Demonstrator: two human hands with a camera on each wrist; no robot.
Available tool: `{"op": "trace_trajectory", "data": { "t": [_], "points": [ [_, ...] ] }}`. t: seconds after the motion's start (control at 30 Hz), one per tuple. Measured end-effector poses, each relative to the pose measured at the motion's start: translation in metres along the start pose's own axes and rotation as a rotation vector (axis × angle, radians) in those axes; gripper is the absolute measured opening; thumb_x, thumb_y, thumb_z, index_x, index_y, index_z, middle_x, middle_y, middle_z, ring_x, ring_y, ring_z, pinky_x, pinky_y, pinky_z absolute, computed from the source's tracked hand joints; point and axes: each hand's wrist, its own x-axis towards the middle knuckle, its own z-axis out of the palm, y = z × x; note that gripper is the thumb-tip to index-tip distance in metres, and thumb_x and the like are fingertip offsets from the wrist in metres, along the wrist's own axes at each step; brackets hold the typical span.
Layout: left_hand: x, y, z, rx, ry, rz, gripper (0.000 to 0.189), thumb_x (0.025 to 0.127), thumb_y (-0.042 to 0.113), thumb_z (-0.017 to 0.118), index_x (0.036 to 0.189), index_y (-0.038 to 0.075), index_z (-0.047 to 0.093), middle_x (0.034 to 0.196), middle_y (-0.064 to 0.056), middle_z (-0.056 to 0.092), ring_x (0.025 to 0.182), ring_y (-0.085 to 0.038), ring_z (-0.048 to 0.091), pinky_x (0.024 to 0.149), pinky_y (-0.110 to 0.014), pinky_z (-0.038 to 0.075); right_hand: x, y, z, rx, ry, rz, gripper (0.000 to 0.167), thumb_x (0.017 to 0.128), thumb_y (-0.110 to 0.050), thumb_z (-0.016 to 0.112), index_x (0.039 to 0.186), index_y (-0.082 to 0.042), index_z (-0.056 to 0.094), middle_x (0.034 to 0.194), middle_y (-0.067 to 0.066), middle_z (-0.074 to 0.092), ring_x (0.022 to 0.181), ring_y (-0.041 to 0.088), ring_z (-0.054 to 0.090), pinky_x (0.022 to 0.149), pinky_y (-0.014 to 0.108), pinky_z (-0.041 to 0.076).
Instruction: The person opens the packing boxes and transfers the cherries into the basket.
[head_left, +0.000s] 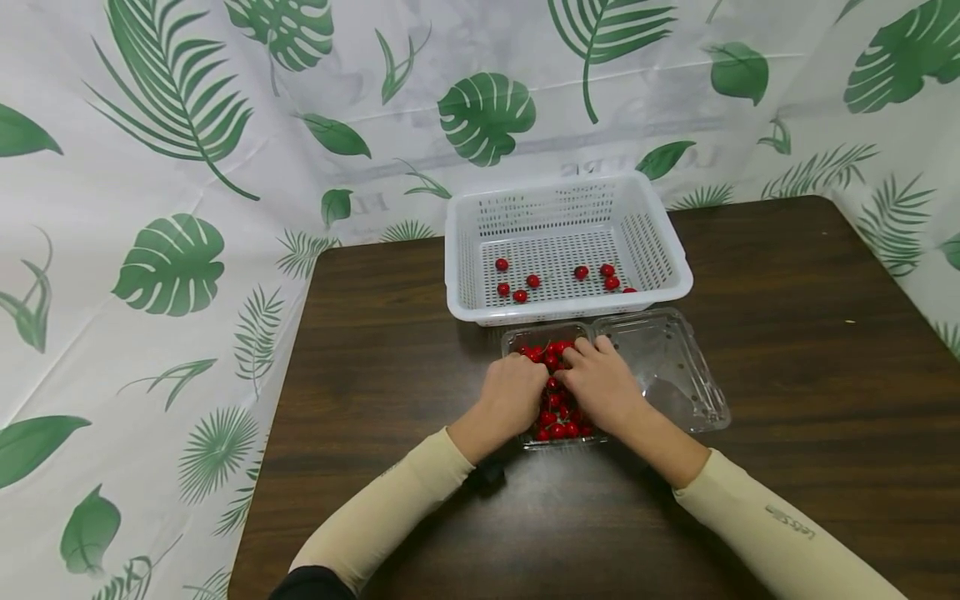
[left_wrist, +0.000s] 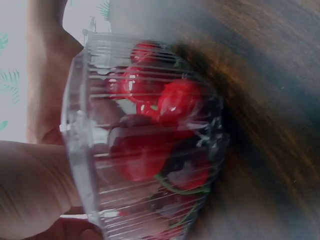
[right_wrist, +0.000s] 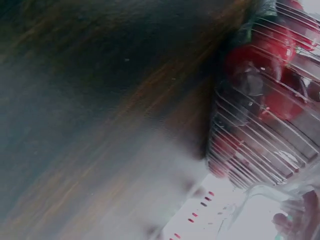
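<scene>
A clear plastic clamshell box [head_left: 512, 337] full of red cherries [head_left: 558, 417] sits on the table, its ribbed sides close up in both wrist views. My left hand [head_left: 513, 387] reaches over the left side of the box, fingers bent down among the cherries. From the right, my right hand [head_left: 600, 379] reaches in with bent fingers over the upper cherries. In the left wrist view, cherries [left_wrist: 182, 100] and a green stem [left_wrist: 180, 190] show through the wall. The fingertips are mostly hidden, and I cannot tell whether either hand grips a cherry.
Behind the box stands a white perforated basket [head_left: 452, 275] with several cherries [head_left: 533, 281] scattered on its bottom. The box's clear lid [head_left: 667, 358] lies folded out to the right on the dark wooden table [head_left: 810, 333]. A leaf-print cloth [head_left: 405, 167] hangs at the back and left.
</scene>
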Motion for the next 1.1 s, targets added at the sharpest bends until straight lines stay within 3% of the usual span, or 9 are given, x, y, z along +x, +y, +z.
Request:
{"op": "trace_trajectory", "data": {
  "t": [0.13, 0.33, 0.43, 0.57, 0.77, 0.9, 1.1],
  "points": [
    [0.000, 0.001, 0.001, -0.011, 0.016, -0.026, 0.014, 0.078, 0.011, 0.070, 0.066, 0.017, 0.066, 0.066, 0.000, 0.064, 0.064, -0.022, 0.060, 0.048, -0.038, 0.050, 0.001, 0.001, 0.001, 0.001, 0.025, 0.005, 0.006, 0.080, -0.011, 0.077, 0.077, -0.016, 0.075, 0.080, 0.006, 0.059, 0.077, 0.027, 0.047, 0.068, 0.041, 0.030],
    [0.001, 0.006, 0.003, 0.047, -0.031, -0.033, 0.010, 0.078, 0.015, 0.072, 0.069, 0.020, 0.070, 0.072, 0.000, 0.067, 0.066, -0.022, 0.057, 0.048, -0.037, 0.049, 0.003, 0.001, -0.001, -0.033, -0.035, 0.008, 0.012, 0.079, -0.011, 0.078, 0.088, -0.019, 0.077, 0.087, 0.007, 0.059, 0.081, 0.028, 0.048, 0.070, 0.041, 0.030],
    [0.001, 0.009, 0.005, 0.052, -0.032, -0.040, 0.008, 0.076, 0.016, 0.072, 0.069, 0.020, 0.070, 0.073, -0.001, 0.068, 0.066, -0.022, 0.056, 0.048, -0.037, 0.049, 0.003, 0.001, 0.001, -0.028, -0.016, -0.001, 0.006, 0.081, -0.011, 0.076, 0.080, -0.017, 0.075, 0.084, 0.007, 0.059, 0.080, 0.028, 0.047, 0.071, 0.041, 0.031],
    [0.002, 0.011, 0.006, 0.041, -0.043, -0.054, 0.006, 0.074, 0.017, 0.073, 0.070, 0.019, 0.070, 0.074, -0.001, 0.067, 0.067, -0.022, 0.056, 0.049, -0.037, 0.050, 0.004, 0.001, 0.004, -0.025, 0.015, -0.015, 0.013, 0.080, -0.009, 0.077, 0.070, -0.014, 0.070, 0.080, 0.007, 0.058, 0.079, 0.028, 0.047, 0.071, 0.042, 0.031],
    [0.002, 0.014, 0.006, 0.038, -0.072, -0.041, 0.005, 0.078, 0.017, 0.074, 0.075, 0.019, 0.072, 0.081, -0.002, 0.068, 0.071, -0.021, 0.056, 0.051, -0.037, 0.050, 0.005, 0.001, 0.005, -0.040, -0.001, -0.016, 0.018, 0.080, -0.006, 0.075, 0.066, -0.012, 0.066, 0.080, 0.007, 0.057, 0.080, 0.029, 0.047, 0.072, 0.042, 0.031],
    [0.002, 0.011, 0.004, 0.014, -0.056, -0.056, 0.008, 0.077, 0.014, 0.073, 0.072, 0.019, 0.069, 0.077, -0.001, 0.066, 0.070, -0.021, 0.057, 0.051, -0.037, 0.051, 0.005, 0.000, 0.005, -0.041, 0.007, -0.016, 0.014, 0.080, -0.005, 0.075, 0.069, -0.011, 0.067, 0.082, 0.008, 0.056, 0.081, 0.029, 0.046, 0.073, 0.042, 0.032],
    [0.002, 0.004, 0.003, -0.051, 0.032, -0.098, 0.020, 0.075, 0.008, 0.072, 0.061, 0.017, 0.061, 0.065, -0.002, 0.063, 0.061, -0.024, 0.061, 0.046, -0.039, 0.050, 0.005, 0.001, 0.008, -0.054, 0.022, -0.020, 0.018, 0.083, -0.008, 0.073, 0.066, -0.013, 0.066, 0.083, 0.008, 0.056, 0.081, 0.029, 0.045, 0.072, 0.042, 0.032]
  ]
}}
